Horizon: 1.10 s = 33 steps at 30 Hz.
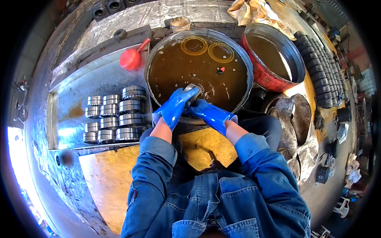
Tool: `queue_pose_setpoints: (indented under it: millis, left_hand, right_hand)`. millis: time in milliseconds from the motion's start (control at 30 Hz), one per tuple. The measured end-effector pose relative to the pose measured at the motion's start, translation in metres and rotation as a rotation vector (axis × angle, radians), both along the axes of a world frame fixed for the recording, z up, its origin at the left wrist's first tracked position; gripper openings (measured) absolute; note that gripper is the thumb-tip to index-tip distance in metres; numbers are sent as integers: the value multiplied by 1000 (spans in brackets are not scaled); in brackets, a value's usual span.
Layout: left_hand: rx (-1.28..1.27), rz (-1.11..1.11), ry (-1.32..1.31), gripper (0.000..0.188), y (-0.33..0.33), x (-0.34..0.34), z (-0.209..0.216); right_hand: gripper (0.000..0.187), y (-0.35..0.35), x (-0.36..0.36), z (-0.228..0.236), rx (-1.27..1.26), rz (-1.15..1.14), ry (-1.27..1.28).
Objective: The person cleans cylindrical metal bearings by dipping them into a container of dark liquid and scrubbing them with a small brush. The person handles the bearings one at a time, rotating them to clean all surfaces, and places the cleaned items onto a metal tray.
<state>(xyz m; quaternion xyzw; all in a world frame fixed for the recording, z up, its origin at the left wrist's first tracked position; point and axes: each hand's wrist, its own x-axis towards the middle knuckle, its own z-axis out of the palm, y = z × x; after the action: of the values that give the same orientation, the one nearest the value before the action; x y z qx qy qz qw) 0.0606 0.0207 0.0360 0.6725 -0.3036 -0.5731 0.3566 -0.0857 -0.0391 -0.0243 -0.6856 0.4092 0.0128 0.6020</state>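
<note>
Left hand [174, 106] and right hand [210, 114] both grip the ring [194, 88], probably heavy, rigid and slippery when wet, best held around its outer wall.

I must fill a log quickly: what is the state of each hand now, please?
Left hand: closed, holding a grey metal part.
Right hand: beside that part; fingers partly hidden, grip cannot be told.
</note>
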Motion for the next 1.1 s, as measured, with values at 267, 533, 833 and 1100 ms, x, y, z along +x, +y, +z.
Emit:
queue_pose_setpoints:
  millis: [267, 533, 833, 1100]
  left_hand:
    - [42, -226, -955, 75, -16, -29, 5]
    - [-268, -286, -829, 61, -9, -4, -37]
    - [93, -303, -797, 83, -29, 9, -19]
    - [147, -306, -813, 87, -31, 8, -15]
  right_hand:
    - [43, -31, -37, -41, -327, 385, 126]
    - [43, -35, -25, -39, 49, 265, -19]
    - [43, -26, -6, -9, 307, 125, -159]
    - [48, -19, -6, -26, 704, -19, -382]
